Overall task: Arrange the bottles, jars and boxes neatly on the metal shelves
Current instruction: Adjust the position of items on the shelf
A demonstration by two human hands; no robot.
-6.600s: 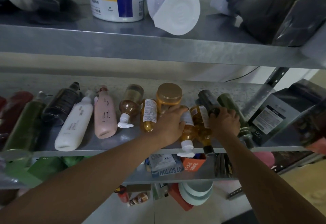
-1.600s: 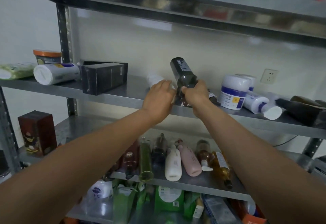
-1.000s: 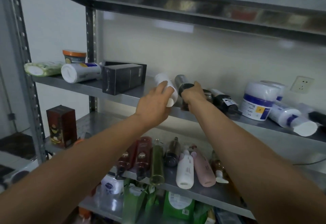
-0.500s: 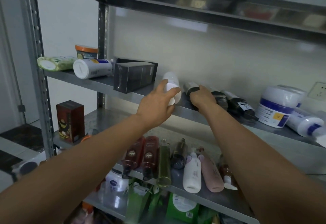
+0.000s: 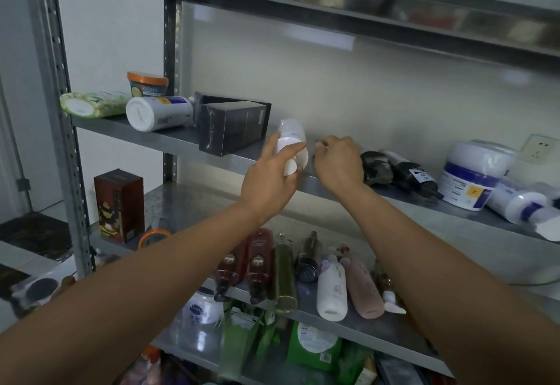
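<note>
A white bottle (image 5: 291, 133) lies on its side on the middle metal shelf (image 5: 181, 141), next to a black box (image 5: 231, 125). My left hand (image 5: 271, 180) holds its near end, with spread fingers over the top and the thumb underneath. My right hand (image 5: 339, 160) is just right of it, its fingers curled over the top end of a dark bottle (image 5: 375, 167) lying on the shelf. A second dark bottle (image 5: 409, 172) lies beside that one. My hand hides most of the gripped bottle's neck.
Left on this shelf are a green pack (image 5: 91, 104), a white canister (image 5: 157, 113) and an orange-lidded tub (image 5: 147, 83). A white and blue jar (image 5: 472, 175) stands at the right. Several bottles (image 5: 331, 286) lie on the lower shelf, with a red box (image 5: 118, 204) at its left.
I brought the dark bottle down from upright to lying beside the other dark bottle. My left hand stayed on the white bottle and its fingers have spread. The view shifted left.
</note>
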